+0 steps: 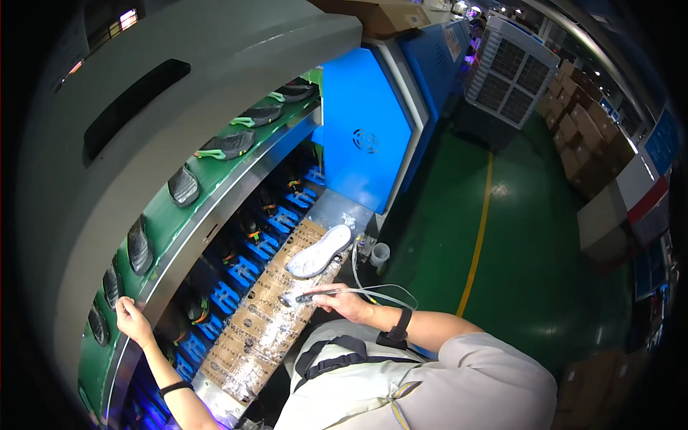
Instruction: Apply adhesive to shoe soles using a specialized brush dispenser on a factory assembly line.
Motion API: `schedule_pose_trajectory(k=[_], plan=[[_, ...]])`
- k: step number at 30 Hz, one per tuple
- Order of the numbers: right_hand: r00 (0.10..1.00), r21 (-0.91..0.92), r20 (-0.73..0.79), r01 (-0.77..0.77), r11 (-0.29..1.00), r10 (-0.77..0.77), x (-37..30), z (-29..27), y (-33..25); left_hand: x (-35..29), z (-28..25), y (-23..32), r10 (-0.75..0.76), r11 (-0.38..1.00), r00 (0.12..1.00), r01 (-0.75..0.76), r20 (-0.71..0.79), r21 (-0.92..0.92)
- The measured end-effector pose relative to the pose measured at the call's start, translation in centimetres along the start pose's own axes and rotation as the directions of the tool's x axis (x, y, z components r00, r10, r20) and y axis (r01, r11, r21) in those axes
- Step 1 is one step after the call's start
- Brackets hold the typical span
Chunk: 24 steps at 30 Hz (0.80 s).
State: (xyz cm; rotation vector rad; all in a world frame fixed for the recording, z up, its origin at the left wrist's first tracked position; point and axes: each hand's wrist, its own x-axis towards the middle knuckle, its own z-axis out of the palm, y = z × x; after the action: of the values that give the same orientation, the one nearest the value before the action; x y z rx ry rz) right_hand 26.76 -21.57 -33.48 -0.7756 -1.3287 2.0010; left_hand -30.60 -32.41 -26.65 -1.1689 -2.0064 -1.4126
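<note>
My left hand (134, 320) reaches to the edge of the green conveyor belt (162, 223). Its fingers are pinched together beside a dark shoe sole (110, 289); whether anything is between them cannot be made out. In my right hand (347, 304) is a dark pen-like tool (307, 297) with thin pale tubing trailing from it. Its tip is over the cardboard-covered ledge (265, 326), which is smeared with something white and shiny. A white shoe sole (320, 252) lies on the far end of this ledge, just beyond the tool and touched by neither hand.
More dark soles, some with green straps (228, 145), line the belt. Below it, blue holders (244, 271) carry dark shoes. A blue machine housing (365, 129) stands ahead, with a small white cup (380, 253) near its foot. Boxes (584, 132) are stacked at right.
</note>
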Motion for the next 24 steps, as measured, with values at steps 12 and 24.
schedule_pose_trajectory(k=[12, 24], plan=[[0.995, 0.039, -0.099, 0.016, 0.999, -0.012, -2.6, -3.4, -0.7, -0.1, 0.5, 0.5, 0.079, 0.913, 0.997, -0.074, 0.005, 0.4], [0.999, 0.028, -0.015, -0.03, 0.999, 0.03, -1.4, -1.2, -0.8, -0.5, -0.6, 0.8, 0.15, 0.826, 0.988, -0.103, -0.041, 0.554]])
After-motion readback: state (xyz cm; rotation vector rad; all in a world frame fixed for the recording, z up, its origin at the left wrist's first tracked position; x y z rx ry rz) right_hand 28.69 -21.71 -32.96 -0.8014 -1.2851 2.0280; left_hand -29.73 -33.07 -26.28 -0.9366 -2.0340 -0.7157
